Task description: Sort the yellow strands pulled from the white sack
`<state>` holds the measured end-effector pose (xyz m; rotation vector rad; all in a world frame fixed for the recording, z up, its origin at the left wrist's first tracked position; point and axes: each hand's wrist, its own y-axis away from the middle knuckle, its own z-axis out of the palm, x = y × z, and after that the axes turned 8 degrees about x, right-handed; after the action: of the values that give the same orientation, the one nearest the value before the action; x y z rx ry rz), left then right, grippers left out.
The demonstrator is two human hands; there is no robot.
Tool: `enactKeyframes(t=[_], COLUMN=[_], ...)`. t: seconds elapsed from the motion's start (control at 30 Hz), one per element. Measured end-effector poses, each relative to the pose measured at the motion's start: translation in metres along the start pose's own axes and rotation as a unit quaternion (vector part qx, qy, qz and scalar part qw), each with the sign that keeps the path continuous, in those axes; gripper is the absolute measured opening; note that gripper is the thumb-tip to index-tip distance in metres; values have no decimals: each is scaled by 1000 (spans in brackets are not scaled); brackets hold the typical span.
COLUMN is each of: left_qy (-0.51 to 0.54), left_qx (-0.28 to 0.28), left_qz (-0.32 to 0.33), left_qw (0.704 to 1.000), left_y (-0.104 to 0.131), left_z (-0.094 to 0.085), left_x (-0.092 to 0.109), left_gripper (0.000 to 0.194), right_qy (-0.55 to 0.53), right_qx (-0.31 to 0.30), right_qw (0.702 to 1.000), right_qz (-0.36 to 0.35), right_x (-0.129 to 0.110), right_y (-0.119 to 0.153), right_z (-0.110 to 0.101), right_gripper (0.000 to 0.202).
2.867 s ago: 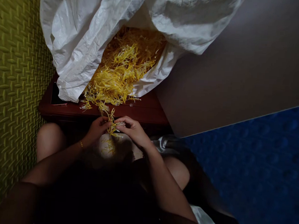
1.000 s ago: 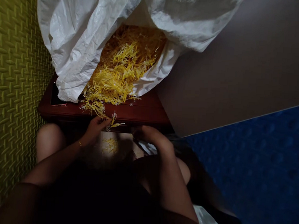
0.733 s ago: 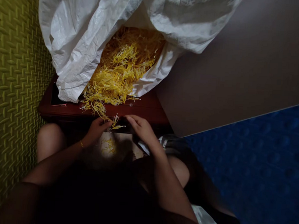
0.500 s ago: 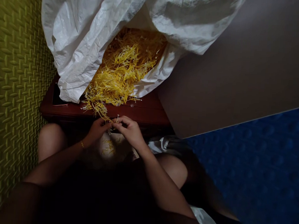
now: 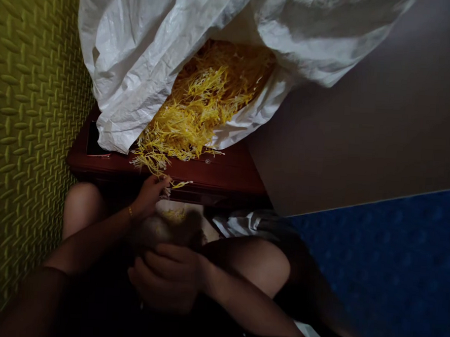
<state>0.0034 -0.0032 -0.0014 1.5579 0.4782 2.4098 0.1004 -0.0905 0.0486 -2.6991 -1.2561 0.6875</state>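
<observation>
My left hand (image 5: 151,195) is closed in a pinch on a few thin yellow strands (image 5: 181,184) with pale tips, just off the front edge of a dark red case-like surface (image 5: 224,176). Some strands stick out to the right of its fingertips. Lower down, over my lap, my right hand (image 5: 168,279) is curled shut and slightly blurred. Whatever its fingers hold, if anything, is too dark to make out. A large heap of similar yellow strands (image 5: 190,120) spills from a white woven sack (image 5: 139,77) onto the red surface.
A dark phone-like object (image 5: 96,143) lies partly under the sack at left. Yellow textured matting (image 5: 25,126) rises on the left. A brownish panel (image 5: 345,135) and blue matting (image 5: 394,265) fill the right. Loose yellow bits (image 5: 174,213) lie between my knees.
My right hand has left my left hand's fingertips and moved down toward my lap. My left hand keeps its pinch on the strands. The view has shifted slightly.
</observation>
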Motion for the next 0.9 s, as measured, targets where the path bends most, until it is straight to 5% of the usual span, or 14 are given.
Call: enactKeyframes(t=[0.1,0.23,0.37,0.43,0.6,0.9], left_qy=[-5,-12,-22,-27,-37,-31], left_qx=[-15,1,5,6,-23,-19], left_qz=[60,94,78,76,102,79], left_qw=[998,995,997,997,994,996], left_y=[1,4,3,2,2,11], left_z=[1,0,-1,0,5,2], left_x=[0,6,9,7,2,3], left_gripper=[23,23,23,24,22,21], right_qy=[8,-14,4,28,53,128], right_qx=[-9,-75,-165,-113,209,148], right_qw=[999,995,968,971,964,973], right_qz=[-50,57,188,209,157,119], right_x=[17,77,103,99,76,70], right_y=[4,27,43,40,17,4], right_z=[-24,-58,-58,-53,-40,-17], right_gripper=[25,26,18,17,31,19])
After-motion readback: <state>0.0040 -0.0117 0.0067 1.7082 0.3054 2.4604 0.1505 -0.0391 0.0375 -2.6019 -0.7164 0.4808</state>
